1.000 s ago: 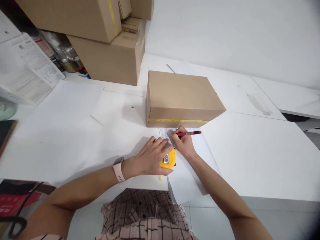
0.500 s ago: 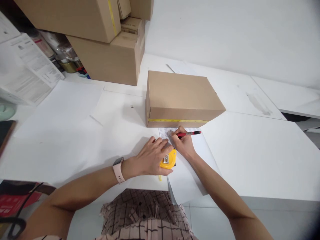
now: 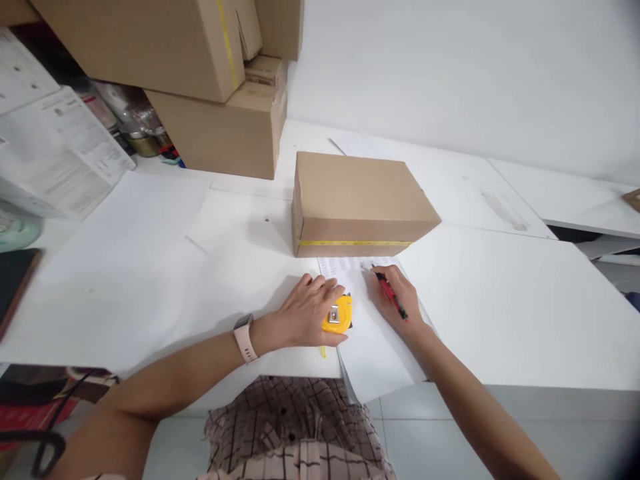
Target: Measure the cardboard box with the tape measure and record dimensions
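Note:
My left hand (image 3: 307, 313) is closed around a yellow tape measure (image 3: 340, 315) at the left edge of a printed sheet (image 3: 370, 360). A short end of yellow tape shows below that hand. In my right hand (image 3: 397, 293) is a red and black pen (image 3: 391, 293), its tip near the printed rows at the sheet's top. Just beyond the sheet stands a closed cardboard box (image 3: 360, 190) with a yellow measuring tape strip (image 3: 355, 243) along its near side. The sheet's lower end hangs over the table's front edge.
Stacked cardboard boxes (image 3: 215, 130) stand at the back left. Beside them are jars (image 3: 143, 143) and a printed white carton (image 3: 65, 147). Blank white paper (image 3: 130, 233) lies on the left of the white table (image 3: 500, 300). A wall (image 3: 450, 73) rises behind.
My right hand has moved right across the sheet, and the pen has swung to point down toward me. My left hand still holds the tape measure. The view has shifted slightly.

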The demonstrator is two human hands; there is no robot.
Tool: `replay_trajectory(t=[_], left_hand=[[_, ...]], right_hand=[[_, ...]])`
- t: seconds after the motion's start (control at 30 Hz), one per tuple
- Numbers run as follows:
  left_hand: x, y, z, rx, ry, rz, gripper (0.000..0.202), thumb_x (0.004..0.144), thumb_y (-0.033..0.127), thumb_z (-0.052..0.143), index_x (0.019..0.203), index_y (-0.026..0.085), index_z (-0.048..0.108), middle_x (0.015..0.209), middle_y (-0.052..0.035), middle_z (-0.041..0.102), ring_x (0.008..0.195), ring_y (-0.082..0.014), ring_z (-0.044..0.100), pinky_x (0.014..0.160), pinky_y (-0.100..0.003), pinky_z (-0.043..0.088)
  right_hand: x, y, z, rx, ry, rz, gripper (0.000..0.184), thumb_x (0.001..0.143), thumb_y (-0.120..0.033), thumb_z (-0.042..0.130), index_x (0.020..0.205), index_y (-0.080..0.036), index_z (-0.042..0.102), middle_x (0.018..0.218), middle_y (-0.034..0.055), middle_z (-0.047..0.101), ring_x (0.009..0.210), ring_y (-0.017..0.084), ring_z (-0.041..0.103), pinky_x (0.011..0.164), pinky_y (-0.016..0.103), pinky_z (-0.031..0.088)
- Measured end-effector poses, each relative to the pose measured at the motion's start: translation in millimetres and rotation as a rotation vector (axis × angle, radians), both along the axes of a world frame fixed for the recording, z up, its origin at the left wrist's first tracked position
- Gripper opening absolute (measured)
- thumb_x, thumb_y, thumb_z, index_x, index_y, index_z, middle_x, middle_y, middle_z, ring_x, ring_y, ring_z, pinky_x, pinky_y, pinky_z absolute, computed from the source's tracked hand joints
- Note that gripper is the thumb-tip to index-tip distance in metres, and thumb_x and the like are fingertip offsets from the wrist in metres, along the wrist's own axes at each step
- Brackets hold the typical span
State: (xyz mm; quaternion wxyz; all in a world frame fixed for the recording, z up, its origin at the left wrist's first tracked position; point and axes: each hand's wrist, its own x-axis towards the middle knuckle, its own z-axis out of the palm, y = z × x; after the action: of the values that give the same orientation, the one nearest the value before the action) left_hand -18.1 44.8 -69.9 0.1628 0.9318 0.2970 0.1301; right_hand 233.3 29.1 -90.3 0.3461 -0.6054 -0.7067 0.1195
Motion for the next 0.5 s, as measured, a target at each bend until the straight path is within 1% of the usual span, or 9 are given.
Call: replay_trajectory(t=[0.07,0.1,0.17,0.2,0.27,0.33,0.4,0.43,0.5], left_hand=[[0.1,0.3,-2.1,-0.018,-0.016,0.015,0.067,0.073,0.059,0.07,0.121,0.015,0.053,0.127,-0.0157,0.062,0.103,-0.031,0.055,0.092,-0.045,0.037],[0.3,0.6,-3.3,-0.022,-0.023,0.022,0.069,0.071,0.059,0.07,0.12,0.014,0.053,0.126,-0.0164,0.062,0.103,-0.0314,0.055,0.092,-0.046,0.037],[1.4,1.8,-4.6,-0.026,-0.035,0.027,0.069,0.069,0.058,0.07,0.118,0.013,0.053,0.121,-0.0174,0.063,0.103,-0.0322,0.055,0.092,-0.047,0.038],[2.1,2.7,-4.3,-0.031,-0.04,0.028,0.067,0.069,0.057,0.07,0.117,0.013,0.054,0.117,-0.0169,0.064,0.102,-0.0322,0.055,0.092,-0.047,0.038],[3.8,4.8,0.1,-0.053,-0.053,0.035,0.061,0.068,0.056,0.069,0.112,0.016,0.056,0.106,-0.0135,0.066,0.099,-0.0314,0.056,0.091,-0.047,0.039],[5.2,6.7,10.9,-0.088,-0.077,0.055,0.053,0.067,0.056,0.069,0.104,0.019,0.057,0.097,-0.009,0.067,0.095,-0.0297,0.059,0.09,-0.046,0.041],[5.5,7.9,28.3,-0.128,-0.112,0.079,0.048,0.067,0.054,0.07,0.1,0.021,0.056,0.093,-0.0052,0.067,0.091,-0.0274,0.061,0.089,-0.046,0.043],[5.3,8.2,39.0,-0.152,-0.134,0.084,0.045,0.068,0.052,0.07,0.1,0.022,0.057,0.092,-0.0038,0.068,0.089,-0.0263,0.062,0.09,-0.045,0.043],[4.2,8.8,62.4,-0.245,-0.178,0.086,0.042,0.072,0.048,0.069,0.105,0.023,0.058,0.093,-0.0019,0.069,0.086,-0.024,0.064,0.086,-0.043,0.046]], right_hand=[[14.6,-11.1,-2.7,0.007,-0.188,0.038,0.027,0.092,-0.016,0.047,0.111,-0.024,0.064,0.105,0.0114,0.067,0.093,0.026,0.061,0.076,0.039,0.049],[18.7,-15.3,-3.8,0.005,-0.251,0.033,0.034,0.091,-0.013,0.044,0.114,-0.024,0.066,0.107,0.0127,0.067,0.096,0.028,0.061,0.077,0.041,0.05],[19.4,-20.9,-3.4,0.025,-0.287,0.007,0.038,0.091,-0.011,0.042,0.115,-0.024,0.068,0.108,0.0137,0.069,0.098,0.03,0.06,0.08,0.045,0.051],[16.1,-22.6,-1.1,0.035,-0.25,0.008,0.036,0.092,-0.013,0.042,0.114,-0.023,0.069,0.108,0.0135,0.07,0.099,0.03,0.06,0.082,0.046,0.051],[4.6,-24.5,8.7,0.002,-0.072,0.032,0.03,0.095,-0.022,0.045,0.111,-0.023,0.071,0.108,0.0118,0.072,0.102,0.029,0.062,0.088,0.047,0.052],[-9.2,-25.2,24.8,-0.133,0.186,0.093,0.029,0.099,-0.035,0.047,0.11,-0.024,0.072,0.11,0.0096,0.073,0.104,0.027,0.065,0.092,0.045,0.053],[-20.4,-24.9,44.0,-0.281,0.406,0.153,0.035,0.099,-0.048,0.05,0.11,-0.025,0.073,0.112,0.0083,0.073,0.105,0.026,0.068,0.093,0.043,0.053],[-24.4,-24.3,53.5,-0.328,0.479,0.177,0.038,0.098,-0.053,0.052,0.109,-0.024,0.073,0.111,0.0082,0.074,0.106,0.025,0.068,0.093,0.042,0.053],[-29.5,-22.1,70.2,-0.357,0.586,0.202,0.04,0.094,-0.057,0.057,0.107,-0.023,0.073,0.107,0.0079,0.073,0.103,0.024,0.068,0.092,0.041,0.054]])
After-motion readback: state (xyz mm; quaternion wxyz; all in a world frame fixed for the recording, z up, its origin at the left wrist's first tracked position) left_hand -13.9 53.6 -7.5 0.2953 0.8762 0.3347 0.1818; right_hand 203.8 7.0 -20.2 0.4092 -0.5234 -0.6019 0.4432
